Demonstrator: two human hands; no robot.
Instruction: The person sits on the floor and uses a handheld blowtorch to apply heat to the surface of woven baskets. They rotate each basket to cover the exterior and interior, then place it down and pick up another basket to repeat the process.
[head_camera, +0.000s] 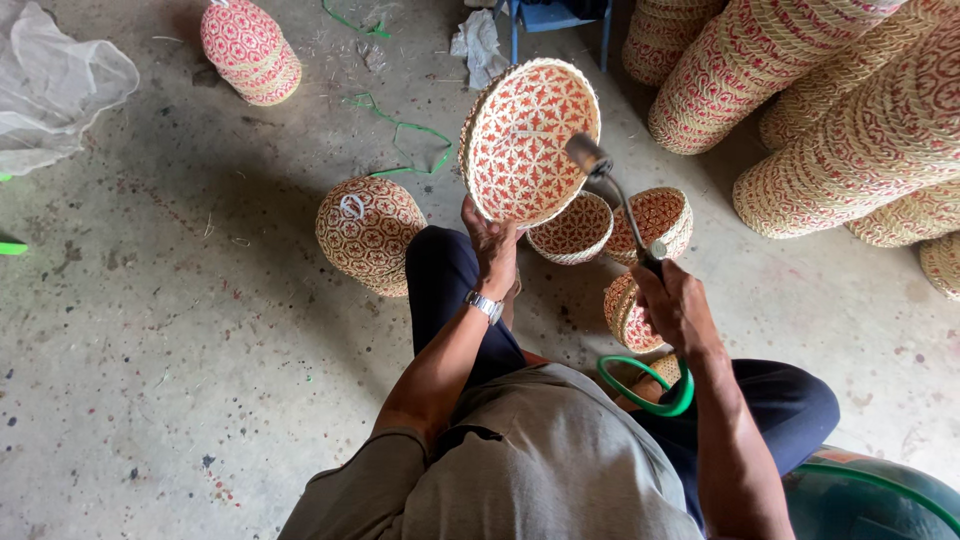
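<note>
While the person is sitting on the grey speckled concrete floor (170, 350), the left hand (492, 243) is holding up a round woven basket with a red and cream star pattern (528, 140). The fingers are closing tightly on the lower rim of this basket, and its open inside is facing toward the camera, tilted a little to the right. A silver wristwatch (485, 304) is sitting on the left wrist.

The right hand (675, 305) is gripping fully around the dark handle of a thin metal torch with a round nozzle (612, 195). The nozzle is pointing at the right edge of the raised basket and is staying just beside it; I cannot tell if it is touching the weave. A green hose (648, 388) is curling in a loop under the right forearm, between the knees in dark blue trousers.

Three small woven bowls in the same red and cream pattern (620, 230) are lying on the floor just behind the hands, and one more basket is lying upside down (368, 230) to the left of the knee. Long stacks of nested woven baskets (830, 110) are lying on their sides at the upper right. Another short stack (250, 50) is standing at the upper left, near a crumpled clear plastic sheet (55, 85)
</note>
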